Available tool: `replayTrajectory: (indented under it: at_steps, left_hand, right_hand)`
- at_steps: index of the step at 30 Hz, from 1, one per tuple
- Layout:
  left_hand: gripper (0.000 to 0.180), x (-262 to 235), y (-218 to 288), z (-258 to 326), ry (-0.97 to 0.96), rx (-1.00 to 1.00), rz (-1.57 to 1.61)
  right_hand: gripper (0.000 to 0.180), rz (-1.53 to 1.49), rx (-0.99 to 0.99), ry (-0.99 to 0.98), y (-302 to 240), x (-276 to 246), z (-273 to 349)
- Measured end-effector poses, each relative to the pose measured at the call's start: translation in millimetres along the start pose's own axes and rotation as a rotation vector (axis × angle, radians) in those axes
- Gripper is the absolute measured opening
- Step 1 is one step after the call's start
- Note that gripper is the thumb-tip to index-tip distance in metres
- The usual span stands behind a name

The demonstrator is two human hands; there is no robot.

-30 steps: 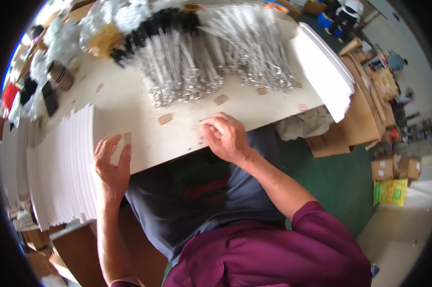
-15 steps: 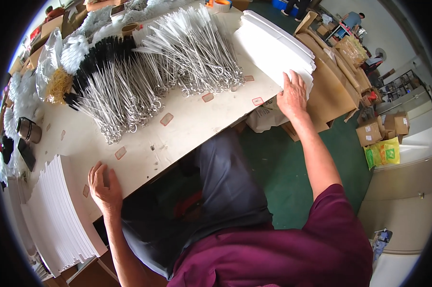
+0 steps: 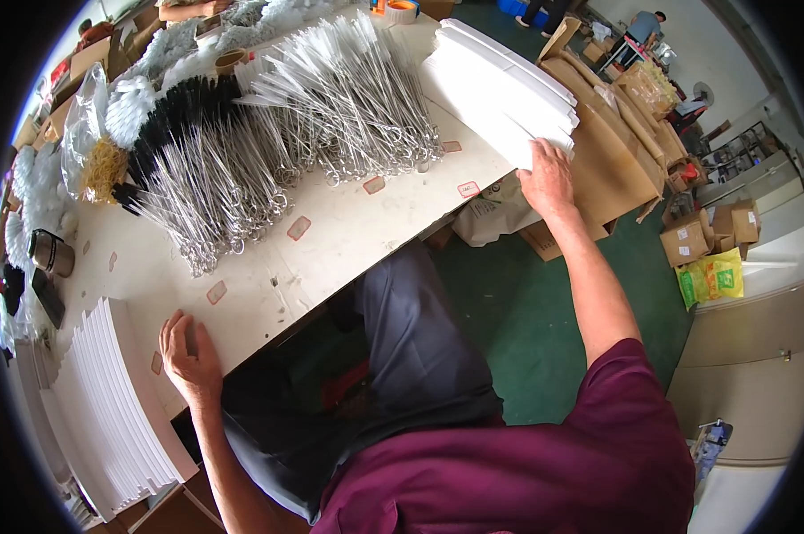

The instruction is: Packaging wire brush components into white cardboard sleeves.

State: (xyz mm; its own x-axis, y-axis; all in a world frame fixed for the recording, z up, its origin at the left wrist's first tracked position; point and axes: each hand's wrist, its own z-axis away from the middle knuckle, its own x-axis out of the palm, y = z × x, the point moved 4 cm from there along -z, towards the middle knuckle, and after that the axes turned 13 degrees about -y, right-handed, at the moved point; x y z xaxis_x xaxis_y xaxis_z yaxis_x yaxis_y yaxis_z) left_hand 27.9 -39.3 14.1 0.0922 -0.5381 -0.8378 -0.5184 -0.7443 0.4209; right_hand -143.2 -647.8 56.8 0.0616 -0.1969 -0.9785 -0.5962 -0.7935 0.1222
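Observation:
My left hand (image 3: 191, 360) rests on the near left edge of the table, thumb apart and fingers loosely bent, holding nothing. Just left of it stands a row of white flat cartons (image 3: 108, 400), packed side by side. At the right end of the table my right hand (image 3: 549, 181) grips the near end of white flat cartons (image 3: 500, 84) lying in a fanned stack. Its fingertips lie over their edge and the thumb is at the near corner; how many it holds is hidden. Between the hands lie black-bristled brushes (image 3: 193, 111) and white-bristled brushes (image 3: 339, 67) with looped wire handles.
Brown cardboard (image 3: 611, 160) stands beside the table's right end. At the back left are a clear plastic bag (image 3: 86, 116), tan rubber bands (image 3: 105, 169) and a dark cup (image 3: 53, 252). A tape roll (image 3: 400, 9) sits at the far edge. Another person (image 3: 642, 36) is at the far right.
My right hand has drawn back slightly, its fingers now bent over the cartons' near end instead of lying flat. The view has shifted a little; my left hand stays at the table edge.

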Motion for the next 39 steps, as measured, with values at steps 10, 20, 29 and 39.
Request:
replayTrajectory:
  at_steps: [10, 20, 29, 39]
  left_hand:
    - [0.018, -1.8, 1.1, 0.0, 0.03, -0.006, 0.009]
    - [0.021, -15.1, 14.8, 14.8, 0.083, 0.117, 0.061]
    - [0.07, -48.5, 175.1, 21.3, -0.275, 0.433, -0.025]
    - [0.077, -41.6, 165.4, 24.4, -0.524, 0.391, 0.024]
  right_hand:
    - [0.051, -0.049, 0.035, 0.093, -1.4, -10.1, 3.3]
    - [0.049, -0.983, -0.31, 0.12, -100.5, -88.4, 57.4]
    - [0.055, -0.705, -1.109, -0.08, -241.1, -105.3, 150.4]
    - [0.053, -0.816, -1.221, -0.157, -268.2, -100.6, 186.2]
